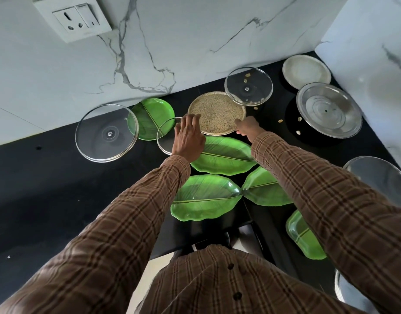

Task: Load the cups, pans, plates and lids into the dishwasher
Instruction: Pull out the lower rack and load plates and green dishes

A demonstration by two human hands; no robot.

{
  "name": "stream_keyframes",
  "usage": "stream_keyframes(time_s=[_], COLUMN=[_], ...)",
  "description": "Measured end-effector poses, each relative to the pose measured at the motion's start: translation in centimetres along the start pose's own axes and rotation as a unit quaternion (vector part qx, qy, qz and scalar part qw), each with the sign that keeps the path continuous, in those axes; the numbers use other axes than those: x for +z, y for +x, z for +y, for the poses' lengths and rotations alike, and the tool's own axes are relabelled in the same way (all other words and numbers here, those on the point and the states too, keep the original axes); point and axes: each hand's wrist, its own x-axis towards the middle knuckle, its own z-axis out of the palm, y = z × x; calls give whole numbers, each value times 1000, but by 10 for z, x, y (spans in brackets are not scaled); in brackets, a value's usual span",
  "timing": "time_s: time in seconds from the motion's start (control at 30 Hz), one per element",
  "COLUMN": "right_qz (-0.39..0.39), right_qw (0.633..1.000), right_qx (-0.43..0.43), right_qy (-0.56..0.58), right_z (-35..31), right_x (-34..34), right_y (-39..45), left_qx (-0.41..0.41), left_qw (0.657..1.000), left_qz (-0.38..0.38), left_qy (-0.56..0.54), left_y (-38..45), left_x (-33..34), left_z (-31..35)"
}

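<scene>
While both hands reach across the black tabletop point(59, 189), the step in hand looks like picking up the speckled round plate point(216, 113) that lies near the marble wall. The left hand point(189, 138) hangs over the plate's left edge with fingers spread and fairly straight; its grip is loose, and I cannot tell whether it holds the plate or only touches it. It also covers part of a small glass lid point(165, 134) just beside the plate. The right hand point(248, 128) is at the plate's lower right rim with fingers curled, seemingly pinching that rim, though the fingertips are hidden.

Next, as I judge it, the plate must be lifted level from both sides, clear of the glass lid point(248, 87) that overlaps its upper right edge, so that lid does not slide. The dishwasher is not in view, so the plate will have to be carried away from this spot.

Several dishes carry small scraps: pale bits lie in the overlapping glass lid, and a few more lie loose on the tabletop near the steel plate point(328, 109). The green leaf plates point(208, 198) look bare. A large glass lid point(106, 132) rests partly over a round green plate point(154, 116).
</scene>
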Motion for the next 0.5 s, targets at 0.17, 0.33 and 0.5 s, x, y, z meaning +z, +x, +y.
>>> stream_keyframes(time_s=[0.17, 0.33, 0.5], right_qz=[3, 15, 51], right_qw=[999, 999, 998], right_qx=[-8, -3, 18], right_qy=[-39, -42, -28], right_z=[21, 57, 99], right_x=[-16, -43, -81], right_y=[-15, -23, -68], left_qx=[21, 54, 161], left_qw=[1000, 998, 986], left_qz=[4, -8, -30], left_qy=[-6, 1, 4], left_y=[-13, -27, -35], left_x=[-2, 0, 2], left_z=[16, 34, 58])
